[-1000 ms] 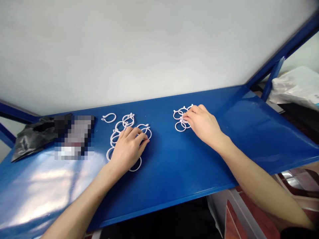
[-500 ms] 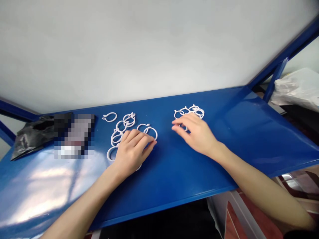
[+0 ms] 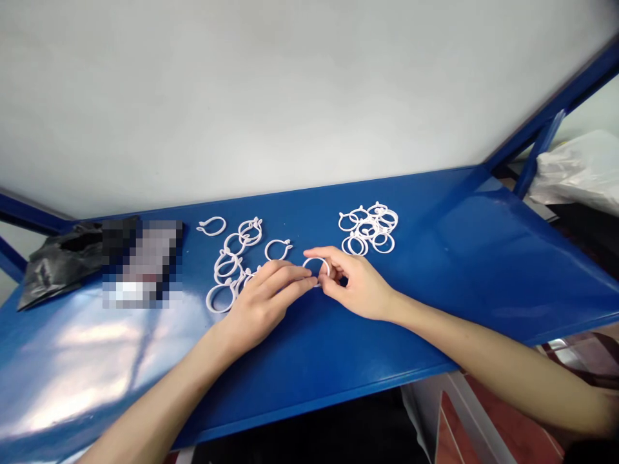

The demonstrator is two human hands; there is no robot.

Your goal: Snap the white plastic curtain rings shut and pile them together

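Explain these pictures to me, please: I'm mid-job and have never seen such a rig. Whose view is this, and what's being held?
There is no machine here: you see a person's two bare hands, left and right. Every picture comes from one camera worn on the head, looking forward and down, so both arms enter from the bottom.

The surface is a blue table against a pale wall. White rings lie in a loose left group and a tighter right group. Further left are a black bag and a pixelated item that I can't identify.

Between the groups, the right thumb and fingers hold one ring. The left fingertips meet it at its lower left; their exact grip is unclear.
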